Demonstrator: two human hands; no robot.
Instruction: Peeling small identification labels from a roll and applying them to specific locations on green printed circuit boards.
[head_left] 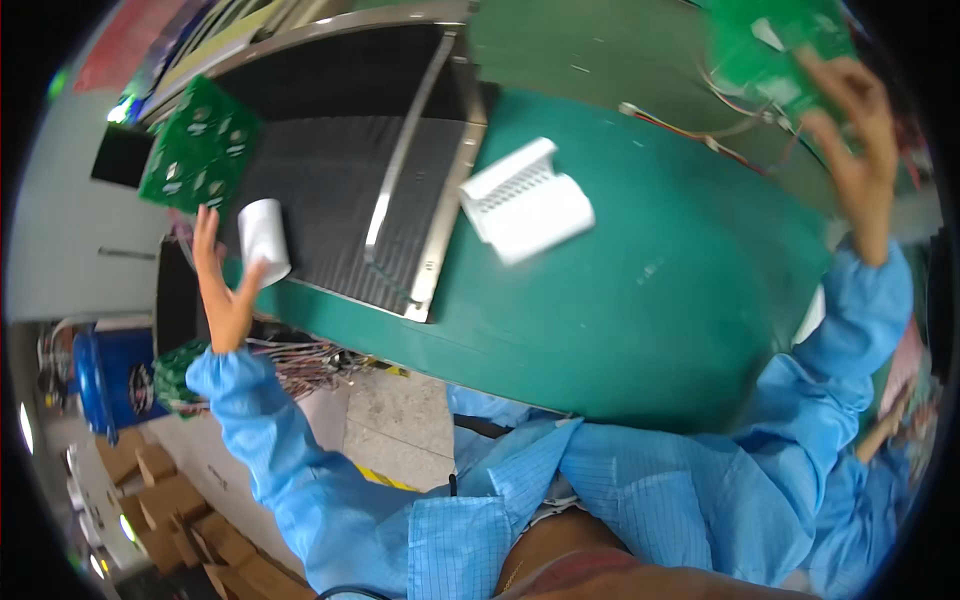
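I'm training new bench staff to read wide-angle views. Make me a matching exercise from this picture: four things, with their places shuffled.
Things
1. White roll
2. Curled white sheet
3. Cardboard boxes
4. Right hand

Places
A. At the picture's lower left
B. On the green tabletop
C. By the green board at upper right
D. Close to the left hand

Pairs: 1-D, 2-B, 3-A, 4-C
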